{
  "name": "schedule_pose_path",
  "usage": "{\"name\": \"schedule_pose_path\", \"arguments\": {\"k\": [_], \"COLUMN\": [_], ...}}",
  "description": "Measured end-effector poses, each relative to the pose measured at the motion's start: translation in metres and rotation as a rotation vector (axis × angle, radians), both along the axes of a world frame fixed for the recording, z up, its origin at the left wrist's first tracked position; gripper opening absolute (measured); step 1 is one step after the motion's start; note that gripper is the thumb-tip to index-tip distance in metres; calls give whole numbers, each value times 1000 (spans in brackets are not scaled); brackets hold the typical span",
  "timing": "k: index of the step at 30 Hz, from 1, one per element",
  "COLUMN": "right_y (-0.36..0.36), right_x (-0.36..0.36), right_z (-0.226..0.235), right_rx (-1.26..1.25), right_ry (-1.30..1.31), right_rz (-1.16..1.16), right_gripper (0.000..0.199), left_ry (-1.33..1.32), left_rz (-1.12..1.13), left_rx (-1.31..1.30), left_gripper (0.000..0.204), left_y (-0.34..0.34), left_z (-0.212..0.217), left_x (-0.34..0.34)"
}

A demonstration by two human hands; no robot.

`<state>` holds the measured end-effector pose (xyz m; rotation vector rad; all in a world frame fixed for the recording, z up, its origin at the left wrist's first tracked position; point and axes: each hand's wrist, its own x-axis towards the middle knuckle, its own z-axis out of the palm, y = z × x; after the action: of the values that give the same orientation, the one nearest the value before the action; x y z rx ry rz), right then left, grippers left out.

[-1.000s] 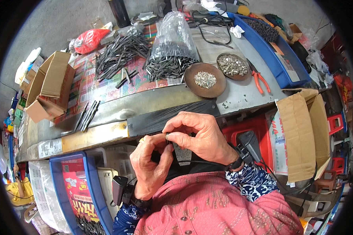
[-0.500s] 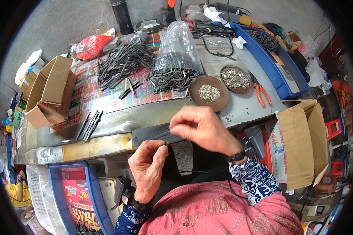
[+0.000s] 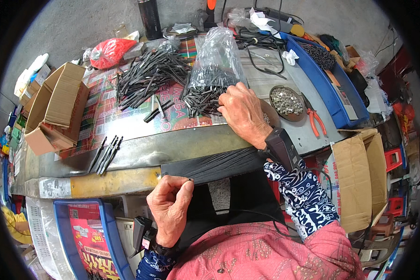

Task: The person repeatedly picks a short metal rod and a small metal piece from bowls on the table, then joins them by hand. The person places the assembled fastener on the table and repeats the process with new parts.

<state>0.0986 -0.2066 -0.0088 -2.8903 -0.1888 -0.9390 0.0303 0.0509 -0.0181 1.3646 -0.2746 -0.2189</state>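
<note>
My left hand [image 3: 169, 205] is closed in front of the bench edge, thumb and forefinger pinched round a small dark piece [image 3: 190, 180] whose kind is hidden. Over the bench, my right hand [image 3: 243, 112] reaches to a heap of short black sticks [image 3: 203, 98] spilling from a clear plastic bag [image 3: 215, 56]. Its fingers are curled at the heap's right side, and whatever is between the fingertips is hidden. The right wrist partly covers a brown round dish [image 3: 275, 119]. Beside it stands a second dish [image 3: 284, 87] of small metal parts [image 3: 287, 101].
A larger pile of black sticks [image 3: 149, 74] lies at the back. Several finished-looking black rods [image 3: 108, 154] rest at the left, near an open cardboard box [image 3: 60, 107]. Red-handled pliers [image 3: 316, 122] and a blue tray [image 3: 347, 114] are at the right; another blue bin [image 3: 60, 224] stands below the bench.
My right hand has moved forward from beside my left hand to the heap at the plastic bag. My left hand stays pinched and has shifted slightly left and down.
</note>
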Motion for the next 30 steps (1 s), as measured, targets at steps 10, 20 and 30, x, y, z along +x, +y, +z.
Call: {"name": "schedule_pose_path", "arguments": {"k": [10, 20, 30], "right_y": [1, 51, 71], "right_x": [-1, -82, -120], "right_z": [5, 32, 29], "right_rx": [103, 658, 746], "right_ry": [-27, 175, 189], "right_rz": [100, 461, 525], "right_gripper": [5, 10, 15], "left_ry": [-1, 2, 29], "left_rz": [-9, -19, -73], "left_rx": [15, -11, -52], "left_gripper": [6, 10, 13], "left_y": [1, -5, -11], "left_z": [1, 11, 12], "left_x": [1, -7, -19]}}
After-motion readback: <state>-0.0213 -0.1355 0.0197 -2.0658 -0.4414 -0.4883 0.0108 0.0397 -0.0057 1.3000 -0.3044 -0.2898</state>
